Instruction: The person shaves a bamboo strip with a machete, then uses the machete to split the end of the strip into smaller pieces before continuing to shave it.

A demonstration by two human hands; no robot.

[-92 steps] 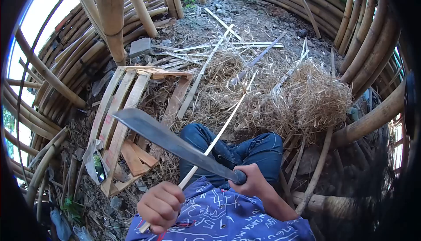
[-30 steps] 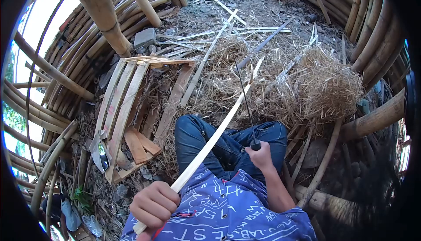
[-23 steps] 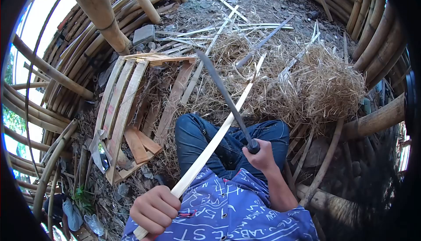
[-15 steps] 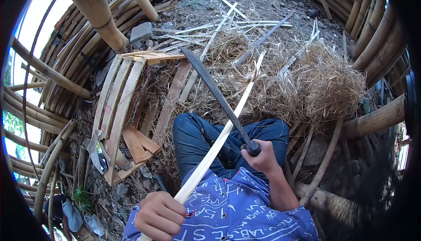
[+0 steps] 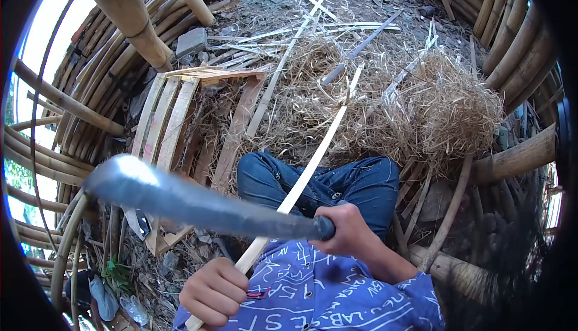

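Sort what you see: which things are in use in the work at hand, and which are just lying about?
In use:
- left hand, gripping the pale strip
- right hand, holding the large knife

Apparently just lying about:
- slatted wooden crate
- grey block
- heap of dry shavings
- loose strips

From here, I see the crate [image 5: 176, 120] left of the straw pile [image 5: 460, 111], and the block [image 5: 191, 42] on the ground [image 5: 373, 0] behind the crate.
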